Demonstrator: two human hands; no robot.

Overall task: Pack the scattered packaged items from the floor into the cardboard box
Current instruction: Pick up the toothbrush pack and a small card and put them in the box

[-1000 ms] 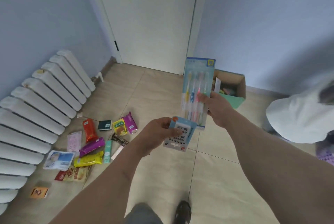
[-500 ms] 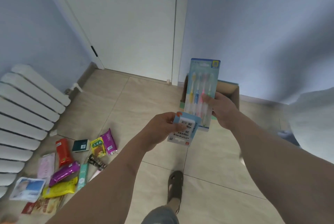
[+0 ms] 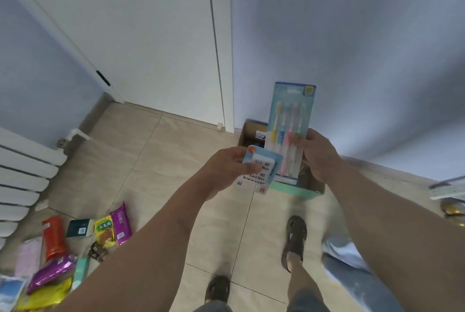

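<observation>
My right hand [image 3: 315, 154] grips a tall blue toothbrush pack [image 3: 289, 125], held upright above the cardboard box [image 3: 249, 130]. My left hand [image 3: 229, 168] holds a small light-blue and white eraser card pack [image 3: 261, 169] just left of it, overlapping the toothbrush pack's lower corner. The box stands on the floor against the wall, right of the door, mostly hidden behind both packs; its green front edge [image 3: 294, 189] shows below them. Several packaged items lie scattered on the floor at lower left, among them an orange sachet [image 3: 53, 236], a yellow snack pack [image 3: 104, 231] and a magenta pack [image 3: 121, 222].
A white radiator [image 3: 22, 173] lines the left wall. A white door [image 3: 141, 35] is straight ahead. My two sandalled feet [image 3: 294, 238] stand on the beige tiles. Blue-grey plastic [image 3: 352, 269] and other clutter lie at the right.
I have stepped closer to the box, and the view has swung right. Both hands keep their packs, now over the box. The scattered items have slid towards the lower left.
</observation>
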